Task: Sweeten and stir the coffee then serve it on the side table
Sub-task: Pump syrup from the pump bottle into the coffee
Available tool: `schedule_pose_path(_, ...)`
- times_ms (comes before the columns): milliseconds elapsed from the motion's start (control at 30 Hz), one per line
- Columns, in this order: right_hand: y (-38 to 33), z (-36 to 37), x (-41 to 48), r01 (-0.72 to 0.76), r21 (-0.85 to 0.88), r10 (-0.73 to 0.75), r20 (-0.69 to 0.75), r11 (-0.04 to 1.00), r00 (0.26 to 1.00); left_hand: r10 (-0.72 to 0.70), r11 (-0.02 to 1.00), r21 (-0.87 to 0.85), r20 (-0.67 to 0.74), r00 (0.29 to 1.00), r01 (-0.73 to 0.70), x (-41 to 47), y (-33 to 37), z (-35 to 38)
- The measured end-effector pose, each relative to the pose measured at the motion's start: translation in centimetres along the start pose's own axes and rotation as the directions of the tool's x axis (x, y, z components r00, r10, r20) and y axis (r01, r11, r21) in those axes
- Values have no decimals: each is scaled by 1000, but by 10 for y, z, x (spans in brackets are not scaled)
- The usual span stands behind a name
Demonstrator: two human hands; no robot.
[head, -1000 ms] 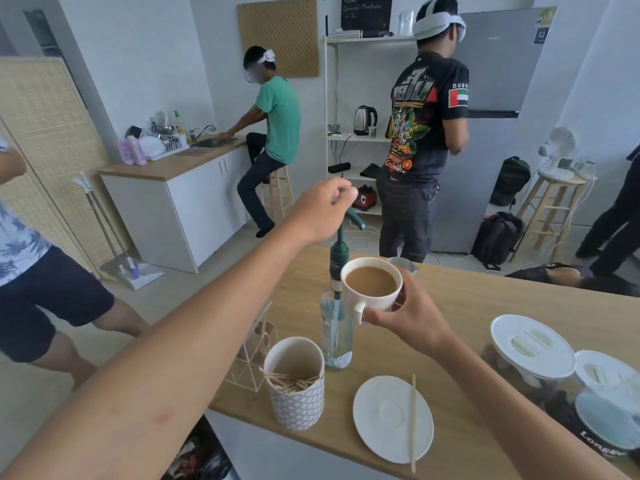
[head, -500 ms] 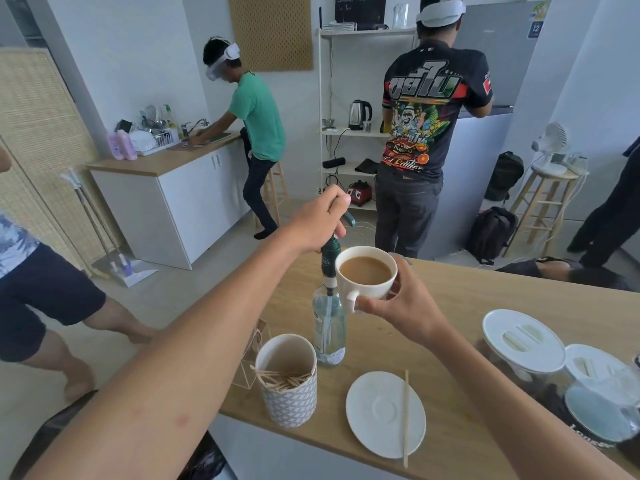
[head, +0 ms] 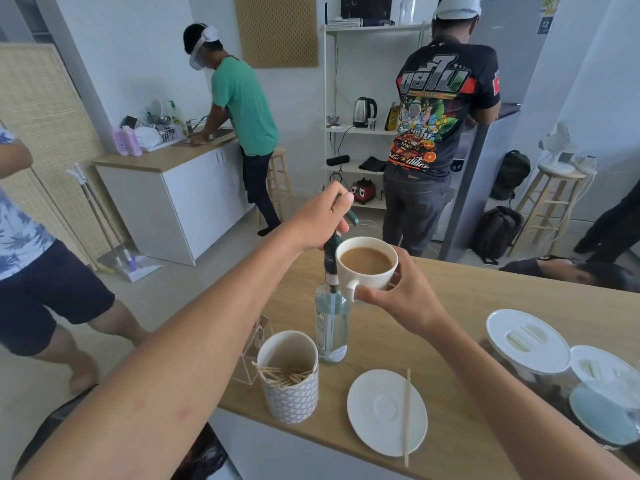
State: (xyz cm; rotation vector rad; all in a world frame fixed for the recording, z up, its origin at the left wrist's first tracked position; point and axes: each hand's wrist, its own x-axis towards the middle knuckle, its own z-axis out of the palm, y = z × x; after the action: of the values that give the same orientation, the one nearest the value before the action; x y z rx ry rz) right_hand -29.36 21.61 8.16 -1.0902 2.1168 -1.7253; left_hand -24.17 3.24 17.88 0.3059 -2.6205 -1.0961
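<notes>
Left hand [head: 320, 220] on green pump [head: 333, 252], right hand [head: 403, 292] gripping round white cup [head: 366, 268] — milky coffee

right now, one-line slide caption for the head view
Left hand presses the green pump of a syrup bottle while the right hand holds a white cup of milky coffee under the spout.

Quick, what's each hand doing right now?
Left hand: closed on the green pump top of the syrup bottle.
Right hand: holding the coffee cup beside the pump.
</notes>
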Motion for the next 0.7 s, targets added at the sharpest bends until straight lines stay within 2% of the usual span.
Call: schedule_pose_path(700, 0, 1, 6, -9, -2, 9, -26, 1000, 1000, 52, 999, -2, -46, 998, -52, 3, -11, 7)
